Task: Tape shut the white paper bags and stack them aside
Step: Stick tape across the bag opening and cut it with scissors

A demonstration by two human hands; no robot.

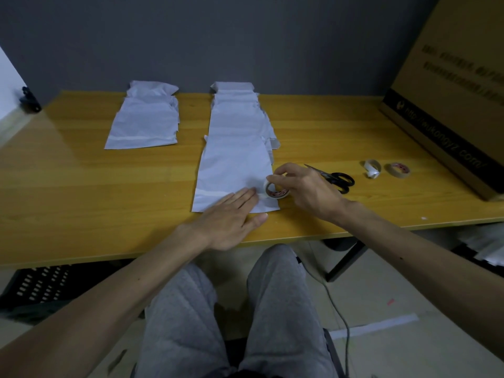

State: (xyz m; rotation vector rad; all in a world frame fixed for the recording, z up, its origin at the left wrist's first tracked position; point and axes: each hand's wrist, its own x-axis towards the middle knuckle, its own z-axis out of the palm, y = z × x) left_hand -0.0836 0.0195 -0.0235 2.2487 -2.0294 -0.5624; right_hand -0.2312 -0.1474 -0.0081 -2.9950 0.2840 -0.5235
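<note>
Left hand [231,216]: palm down, fingers straight and together, pressing flat on the near right corner of the top white paper bag [231,165]; the thumb lies on the wooden table [81,186] just off the bag's near edge
Right hand [302,186]: thumb and fingers curled round a tape roll [275,188], pinching it just ahead of the left fingertips
Tape roll: stands on its rim on the bag's right edge, between the two hands, a red print showing inside its core
White paper bag: lies directly under the left hand, the nearest of an overlapping row of bags [234,105] that runs straight away from both hands toward the grey wall; a pale strip of tape crosses it just left of the left fingertips
Side pile [144,124]: more white bags, well beyond the left hand and off to its left, a strip of tape across the nearest one
Scissors [334,177]: black handles, blades closed, touching the table just behind the right hand's knuckles
Spare rolls: a white one [372,168] and a tan one [398,169], side by side to the right of the right hand, past the scissors
Cardboard box [450,85]: large, brown, far to the right of the right hand
Person: seated, grey trousers [272,309] below both forearms
</note>
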